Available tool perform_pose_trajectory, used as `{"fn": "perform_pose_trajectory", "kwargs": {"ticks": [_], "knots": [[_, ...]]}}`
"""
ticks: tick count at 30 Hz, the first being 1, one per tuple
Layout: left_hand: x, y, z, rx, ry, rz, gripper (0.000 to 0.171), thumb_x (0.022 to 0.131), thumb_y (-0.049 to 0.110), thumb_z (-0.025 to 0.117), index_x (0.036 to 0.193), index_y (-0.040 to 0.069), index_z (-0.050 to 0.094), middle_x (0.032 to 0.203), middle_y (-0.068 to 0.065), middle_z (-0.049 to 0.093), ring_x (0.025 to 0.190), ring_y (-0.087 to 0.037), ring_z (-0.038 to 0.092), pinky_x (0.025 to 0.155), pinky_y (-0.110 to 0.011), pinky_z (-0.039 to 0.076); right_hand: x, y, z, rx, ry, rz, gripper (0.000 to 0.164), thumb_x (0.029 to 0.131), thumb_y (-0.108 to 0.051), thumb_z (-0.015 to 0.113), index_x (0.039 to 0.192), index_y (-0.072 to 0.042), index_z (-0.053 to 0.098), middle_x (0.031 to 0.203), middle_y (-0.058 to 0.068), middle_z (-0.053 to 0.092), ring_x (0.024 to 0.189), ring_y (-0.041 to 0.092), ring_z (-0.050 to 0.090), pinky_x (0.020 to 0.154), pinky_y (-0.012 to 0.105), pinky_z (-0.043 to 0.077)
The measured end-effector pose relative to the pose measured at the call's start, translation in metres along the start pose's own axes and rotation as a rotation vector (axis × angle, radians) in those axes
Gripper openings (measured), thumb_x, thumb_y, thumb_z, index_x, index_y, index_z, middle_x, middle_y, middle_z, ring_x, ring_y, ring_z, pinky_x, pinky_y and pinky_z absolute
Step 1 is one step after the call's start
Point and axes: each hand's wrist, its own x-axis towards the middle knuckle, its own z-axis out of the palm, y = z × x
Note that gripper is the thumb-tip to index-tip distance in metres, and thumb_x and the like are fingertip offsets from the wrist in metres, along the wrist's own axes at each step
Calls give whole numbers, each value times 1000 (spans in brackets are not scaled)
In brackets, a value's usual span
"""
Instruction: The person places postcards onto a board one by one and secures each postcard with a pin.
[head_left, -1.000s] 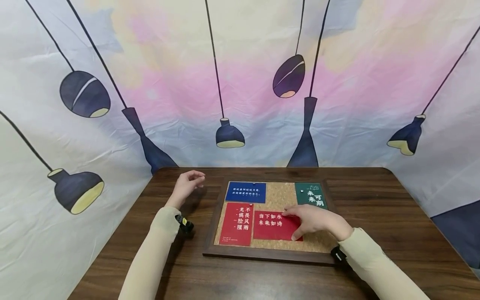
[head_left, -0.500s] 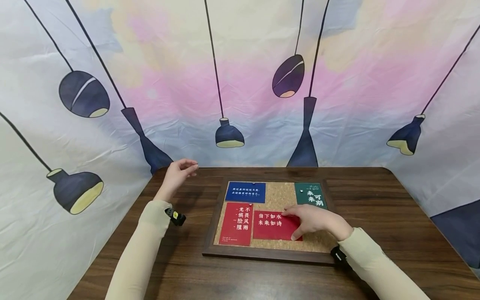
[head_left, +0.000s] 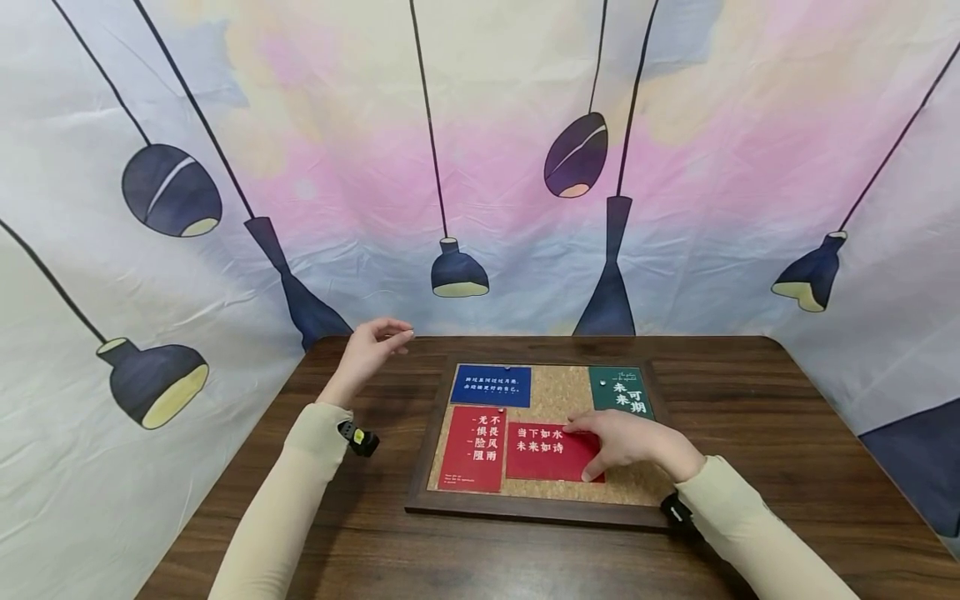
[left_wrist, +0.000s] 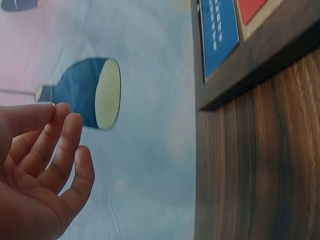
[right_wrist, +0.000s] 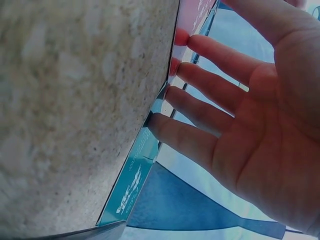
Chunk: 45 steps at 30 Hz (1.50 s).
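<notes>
In the head view my right hand rests over the right part of a wide red card with white writing. Its fingertips press on the card's upper side, the thumb near its lower edge. The right wrist view shows those fingers fairly straight, touching the surface. The card lies on a wood-framed corkboard. My left hand is raised left of the board, near the table's far edge. Thumb and index tip meet there in a pinch, with a tiny pale thing between them, its kind too small to tell.
Also on the corkboard are a blue card, a tall red card and a green card, each with a small round tack at its top. The board lies on a dark wooden table; behind hangs a lamp-patterned cloth.
My left hand has risen and drawn left, then swung slightly back right, still pinching. My right hand and the cards have stayed in place.
</notes>
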Motion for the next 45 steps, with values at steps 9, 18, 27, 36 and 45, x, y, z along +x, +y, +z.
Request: {"fn": "perform_pose_trajectory", "kwargs": {"ticks": [9,18,27,36,45], "knots": [[-2,30,22,18,-62,85,23,98,22,68,114,5,72,112,-19,71,91,-33,71,83,-42,57,-1,-1,-1,1,-21,-5,70,73,-25,91,135,-8,64,147,13,52,133,38,47,103,55,43],[-10,59,42,72,-139,173,20,98,18,69,112,4,73,104,-14,73,85,-25,71,80,-41,58,-1,0,-1,8,-29,1,71,73,-25,90,137,-9,63,148,14,50,134,38,45,102,55,44],[-19,76,68,150,-263,232,13,98,21,68,109,16,74,99,-1,73,85,-20,68,75,-36,56,-1,0,-1,14,-28,2,72,73,-25,90,137,-9,63,148,13,51,134,38,45,103,55,43],[-28,81,95,175,-398,299,11,99,19,68,107,15,74,100,-4,73,81,-16,67,73,-32,55,0,-1,-1,29,-27,11,73,72,-26,91,136,-8,63,147,13,51,133,38,46,102,56,44],[-36,78,113,176,-468,311,10,98,17,69,107,17,74,98,6,73,79,-17,67,70,-30,54,-2,-2,-1,64,-29,18,72,71,-25,92,136,-9,63,147,13,51,130,36,47,99,56,45]]}}
